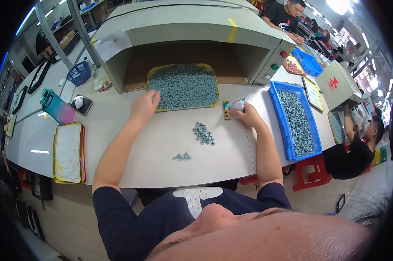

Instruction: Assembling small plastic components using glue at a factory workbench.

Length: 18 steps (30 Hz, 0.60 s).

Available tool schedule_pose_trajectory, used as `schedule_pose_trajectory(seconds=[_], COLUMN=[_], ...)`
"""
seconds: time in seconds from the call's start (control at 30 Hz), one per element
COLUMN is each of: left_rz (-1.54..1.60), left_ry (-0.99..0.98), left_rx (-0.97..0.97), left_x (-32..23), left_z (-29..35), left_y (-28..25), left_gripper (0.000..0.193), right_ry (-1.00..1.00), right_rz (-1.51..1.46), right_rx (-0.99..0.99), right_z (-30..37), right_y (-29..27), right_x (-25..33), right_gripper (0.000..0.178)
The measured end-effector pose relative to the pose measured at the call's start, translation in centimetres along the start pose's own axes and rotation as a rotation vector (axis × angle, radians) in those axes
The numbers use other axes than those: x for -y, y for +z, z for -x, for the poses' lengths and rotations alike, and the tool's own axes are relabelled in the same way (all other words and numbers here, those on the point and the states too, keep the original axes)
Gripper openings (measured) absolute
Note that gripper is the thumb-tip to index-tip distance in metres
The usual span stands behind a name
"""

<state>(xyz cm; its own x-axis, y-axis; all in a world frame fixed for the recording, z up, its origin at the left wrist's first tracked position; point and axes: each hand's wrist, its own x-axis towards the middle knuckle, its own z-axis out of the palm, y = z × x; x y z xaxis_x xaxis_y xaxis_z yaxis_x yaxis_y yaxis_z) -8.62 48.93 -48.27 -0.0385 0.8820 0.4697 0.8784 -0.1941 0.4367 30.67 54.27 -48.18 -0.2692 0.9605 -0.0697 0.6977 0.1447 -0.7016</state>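
Head: hands [144, 105] [249, 115] forward, well apart

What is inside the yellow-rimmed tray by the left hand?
The yellow-rimmed tray is spread with many small grey-green pieces. They cover its floor, so whatever lies underneath cannot be seen; the left hand hides part of its left edge.

The left forearm [119, 150] and right forearm [269, 156] stretch toward the far side, well apart. The left hand [143, 105] bends its fingers [154, 97] rightward; the right hand [250, 115], slightly nearer, curls leftward in a grip.
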Motion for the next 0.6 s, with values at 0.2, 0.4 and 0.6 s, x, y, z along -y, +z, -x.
schedule_pose_trajectory(seconds=[0.2, 0.4, 0.6], left_rz=[-0.251, -0.385, -0.396], left_ry=[0.101, 0.132, 0.23], left_rx=[0.045, 0.127, 0.049], left_x=[1.7, 2.6, 3.1], left_z=[8.3, 9.8, 10.4], left_y=[-0.3, -1.3, -1.4], left_gripper=[0.022, 0.016, 0.029], right_ry=[0.002, 0.047, 0.077], right_rz=[0.024, 0.049, 0.037], right_rx=[-0.003, -0.009, -0.03], right_z=[-1.4, -2.1, -2.0], right_y=[1.1, 3.0, 3.5], right_x=[0.5, 0.6, 1.5], right_gripper=[0.038, 0.04, 0.039])
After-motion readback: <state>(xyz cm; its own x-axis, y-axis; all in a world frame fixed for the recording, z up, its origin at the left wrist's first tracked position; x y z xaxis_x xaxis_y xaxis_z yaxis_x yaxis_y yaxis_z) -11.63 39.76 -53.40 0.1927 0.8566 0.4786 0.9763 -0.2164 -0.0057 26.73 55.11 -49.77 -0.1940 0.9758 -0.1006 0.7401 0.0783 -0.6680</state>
